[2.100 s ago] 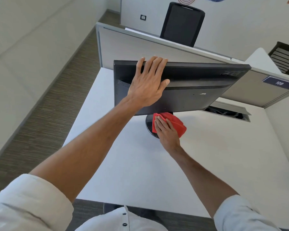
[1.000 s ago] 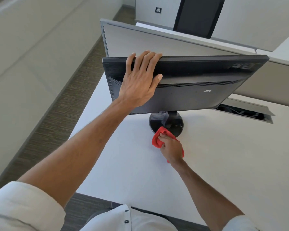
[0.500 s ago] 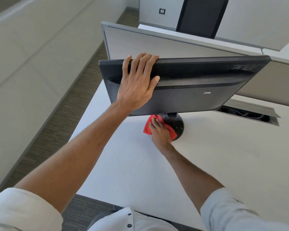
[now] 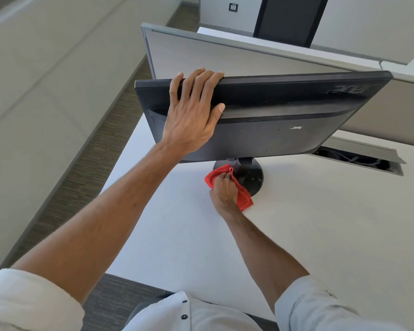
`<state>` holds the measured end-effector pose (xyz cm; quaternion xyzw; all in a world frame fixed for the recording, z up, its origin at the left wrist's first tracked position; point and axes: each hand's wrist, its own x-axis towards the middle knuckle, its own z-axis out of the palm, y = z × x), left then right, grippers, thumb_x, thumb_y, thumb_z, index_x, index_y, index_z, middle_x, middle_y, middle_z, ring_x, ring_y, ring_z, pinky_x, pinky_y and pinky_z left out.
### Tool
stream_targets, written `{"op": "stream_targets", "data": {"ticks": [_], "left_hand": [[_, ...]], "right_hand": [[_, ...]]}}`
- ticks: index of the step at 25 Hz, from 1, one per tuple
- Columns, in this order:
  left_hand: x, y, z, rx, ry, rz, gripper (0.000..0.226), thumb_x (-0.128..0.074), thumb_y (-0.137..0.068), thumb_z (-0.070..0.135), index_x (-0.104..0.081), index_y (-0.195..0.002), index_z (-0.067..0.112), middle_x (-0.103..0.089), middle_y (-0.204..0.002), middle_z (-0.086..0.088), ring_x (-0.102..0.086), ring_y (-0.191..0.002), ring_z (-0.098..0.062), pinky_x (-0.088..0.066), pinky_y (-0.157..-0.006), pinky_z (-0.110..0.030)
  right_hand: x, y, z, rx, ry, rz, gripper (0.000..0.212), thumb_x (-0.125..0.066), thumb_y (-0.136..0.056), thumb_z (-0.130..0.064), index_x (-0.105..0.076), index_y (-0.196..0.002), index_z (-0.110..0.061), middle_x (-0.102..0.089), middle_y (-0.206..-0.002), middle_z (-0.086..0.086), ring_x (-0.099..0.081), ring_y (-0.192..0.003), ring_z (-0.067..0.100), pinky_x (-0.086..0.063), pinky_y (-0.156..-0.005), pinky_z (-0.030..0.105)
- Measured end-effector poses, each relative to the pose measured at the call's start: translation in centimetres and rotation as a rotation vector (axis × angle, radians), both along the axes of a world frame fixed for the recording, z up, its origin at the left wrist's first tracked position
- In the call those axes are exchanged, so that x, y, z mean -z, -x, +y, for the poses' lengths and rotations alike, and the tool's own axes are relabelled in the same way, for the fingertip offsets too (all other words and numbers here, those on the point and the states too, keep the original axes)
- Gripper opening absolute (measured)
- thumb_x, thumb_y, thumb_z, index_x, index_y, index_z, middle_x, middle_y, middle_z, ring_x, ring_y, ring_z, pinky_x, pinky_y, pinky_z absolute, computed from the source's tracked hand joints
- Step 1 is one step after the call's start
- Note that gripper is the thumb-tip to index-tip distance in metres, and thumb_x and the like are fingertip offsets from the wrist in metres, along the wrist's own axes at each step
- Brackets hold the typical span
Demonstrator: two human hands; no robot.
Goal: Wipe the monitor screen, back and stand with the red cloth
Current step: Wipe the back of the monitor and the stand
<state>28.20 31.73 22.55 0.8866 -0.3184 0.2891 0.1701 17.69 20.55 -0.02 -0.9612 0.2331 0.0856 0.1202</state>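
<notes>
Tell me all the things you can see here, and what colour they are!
flat black plastic monitor: one, black, on the desk with its back to the camera
round black monitor stand: one, black, under the monitor
crumpled red cloth: one, red, against the stand's neck
white desk top: one, white, underneath everything
grey divider panel: one, grey, behind the monitor
open cable slot: one, dark inside, right of the stand
black chair back: one, black, beyond the panel
wall socket: one, dark, far wall
left hand: one, fingers hooked over the monitor's top edge
right hand: one, holding the cloth
</notes>
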Motion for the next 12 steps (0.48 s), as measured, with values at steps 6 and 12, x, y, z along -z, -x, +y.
{"op": "stream_targets", "data": {"ticks": [6, 12], "left_hand": [[0.0, 0.2, -0.5, 0.003, 0.025, 0.004, 0.059, -0.047, -0.112, 0.048, -0.046, -0.163, 0.017, -0.05, -0.161, -0.005, -0.039, -0.158, -0.03, -0.014, -0.135, -0.057], [-0.4, 0.4, -0.4, 0.009, 0.025, 0.005, 0.06, -0.048, -0.112, 0.048, -0.046, -0.162, 0.016, -0.051, -0.16, -0.006, -0.039, -0.158, -0.03, -0.014, -0.135, -0.057]], "right_hand": [[-4.0, 7.0, -3.5, -0.008, 0.043, 0.006, 0.017, -0.07, -0.099, -0.028, -0.071, -0.105, -0.012, -0.077, -0.101, 0.006, -0.075, -0.091, 0.029, -0.055, -0.077, 0.034], [-1.7, 8.1, -5.9, -0.163, 0.132, -0.304, 0.049, -0.087, -0.076, -0.007, -0.073, -0.123, -0.007, -0.078, -0.125, 0.01, -0.074, -0.116, 0.031, -0.064, -0.085, 0.041]]}}
